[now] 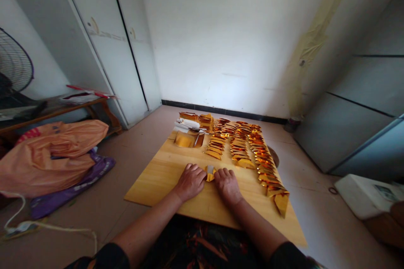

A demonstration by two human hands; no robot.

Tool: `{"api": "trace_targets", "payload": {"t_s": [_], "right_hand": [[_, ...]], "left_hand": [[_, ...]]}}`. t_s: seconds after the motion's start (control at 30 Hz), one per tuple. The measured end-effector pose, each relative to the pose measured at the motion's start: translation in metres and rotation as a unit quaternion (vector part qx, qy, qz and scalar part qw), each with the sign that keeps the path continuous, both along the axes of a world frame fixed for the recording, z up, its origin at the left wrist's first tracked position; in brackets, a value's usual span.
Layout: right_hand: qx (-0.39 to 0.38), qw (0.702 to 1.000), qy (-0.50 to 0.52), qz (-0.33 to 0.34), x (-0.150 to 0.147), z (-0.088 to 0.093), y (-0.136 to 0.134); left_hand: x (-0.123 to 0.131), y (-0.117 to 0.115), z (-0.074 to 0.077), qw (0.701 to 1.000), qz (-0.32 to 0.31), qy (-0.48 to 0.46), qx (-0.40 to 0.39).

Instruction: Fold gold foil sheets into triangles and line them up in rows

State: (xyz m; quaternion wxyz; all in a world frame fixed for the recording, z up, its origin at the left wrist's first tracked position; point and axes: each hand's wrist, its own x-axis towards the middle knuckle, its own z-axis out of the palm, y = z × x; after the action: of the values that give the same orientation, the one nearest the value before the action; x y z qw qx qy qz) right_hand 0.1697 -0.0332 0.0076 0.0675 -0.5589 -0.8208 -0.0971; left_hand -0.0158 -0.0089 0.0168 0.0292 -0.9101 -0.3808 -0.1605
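While both forearms reach over the near edge of the wooden desk (154,185), the left hand (190,181) and the right hand (227,185) meet at a small gold paper piece (208,175), which lies between them, with a pale grey patch at its middle. Each grip looks closed on one side of the piece, fingers curled; the thumbs are out of sight. To shape it well, I judge, both sides want light, even pressure, since such thin, shiny paper probably takes a stray crease easily. Holding it low and square between the fingertips should help the two sides match. Small movements suit this spot: the short rows of folded gold pieces (241,147) stand just beyond the hands, and the long right-hand row (268,168) ends near the right forearm, where a sleeve could brush it. Some flat gold sheets (184,139) lie farther off, beyond the left hand.
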Motion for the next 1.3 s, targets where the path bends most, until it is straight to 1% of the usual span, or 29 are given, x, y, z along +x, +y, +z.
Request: {"api": "trace_targets", "payload": {"t_s": [0.17, 0.27, 0.33, 0.5, 0.57, 0.7, 0.83, 1.03, 1.2, 1.3], "right_hand": [[0.012, 1.000, 0.000, 0.029, 0.003, 0.003, 0.001], [-0.011, 0.999, 0.002, 0.044, 0.005, 0.002, 0.001], [-0.028, 0.999, 0.020, 0.039, 0.005, 0.000, 0.001], [-0.047, 0.993, 0.110, -0.016, 0.003, -0.004, 0.004], [-0.058, 0.989, 0.131, -0.048, 0.001, -0.001, 0.006], [-0.106, 0.976, 0.162, -0.099, 0.000, 0.009, 0.009], [-0.119, 0.970, 0.165, -0.136, -0.003, 0.012, 0.009], [-0.089, 0.965, 0.160, -0.186, -0.011, 0.004, 0.011], [-0.073, 0.968, 0.146, -0.189, -0.013, 0.000, 0.012], [-0.068, 0.971, 0.131, -0.186, -0.013, -0.002, 0.012]], "left_hand": [[0.001, 0.004, -0.007, 1.000, -0.013, 0.001, 0.022], [0.001, 0.005, -0.009, 1.000, -0.016, -0.011, 0.023], [0.001, 0.006, -0.009, 1.000, -0.010, -0.015, 0.023], [0.004, 0.010, -0.009, 0.997, 0.041, -0.063, 0.002], [0.005, 0.012, -0.011, 0.994, 0.065, -0.086, -0.016], [0.007, 0.020, -0.015, 0.985, 0.097, -0.130, -0.054], [0.010, 0.026, -0.017, 0.975, 0.114, -0.166, -0.092], [0.018, 0.028, -0.014, 0.963, 0.170, -0.175, -0.118], [0.023, 0.027, -0.009, 0.960, 0.198, -0.158, -0.119], [0.025, 0.026, -0.009, 0.960, 0.206, -0.149, -0.116]]}}
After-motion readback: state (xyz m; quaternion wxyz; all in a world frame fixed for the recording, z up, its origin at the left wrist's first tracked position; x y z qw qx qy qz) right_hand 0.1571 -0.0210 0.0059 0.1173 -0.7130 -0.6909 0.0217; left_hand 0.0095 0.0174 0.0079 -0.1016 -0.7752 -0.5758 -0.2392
